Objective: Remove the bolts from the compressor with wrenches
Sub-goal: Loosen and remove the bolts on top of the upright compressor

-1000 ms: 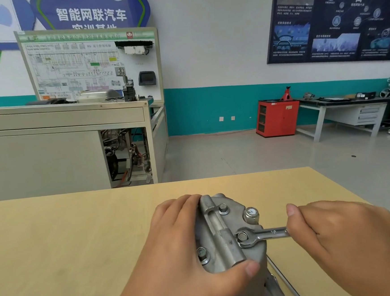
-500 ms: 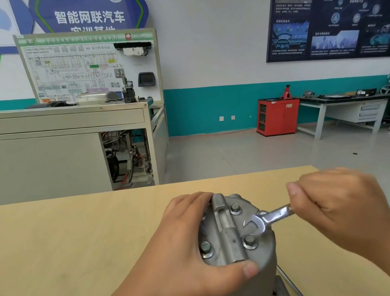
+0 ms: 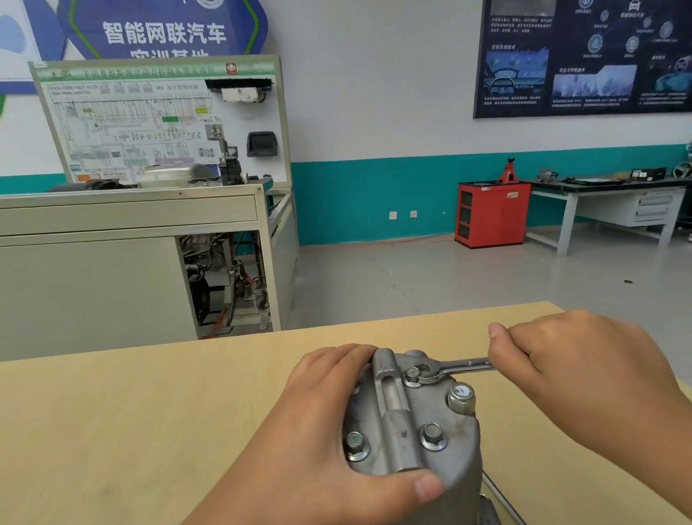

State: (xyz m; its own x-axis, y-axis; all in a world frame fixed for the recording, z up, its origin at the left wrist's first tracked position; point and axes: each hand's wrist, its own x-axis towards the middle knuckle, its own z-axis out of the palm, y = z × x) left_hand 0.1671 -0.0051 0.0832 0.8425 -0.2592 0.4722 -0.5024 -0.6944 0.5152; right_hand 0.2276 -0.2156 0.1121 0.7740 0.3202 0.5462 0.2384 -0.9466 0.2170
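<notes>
Pale wooden surface (image 3: 121,425): your left fingers (image 3: 335,360) clasp the grey metal compressor (image 3: 456,471); right fingers (image 3: 504,343) clench the steel wrench (image 3: 456,366). Seat it fully.

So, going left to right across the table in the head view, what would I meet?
On the table: left hand gripping the compressor → wrench → right hand holding the wrench's handle.

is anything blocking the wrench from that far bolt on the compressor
Nothing visible does. The wrench in the right hand sits on the far bolt, and the left hand grips the compressor from the other side, clear of the handle.
</notes>
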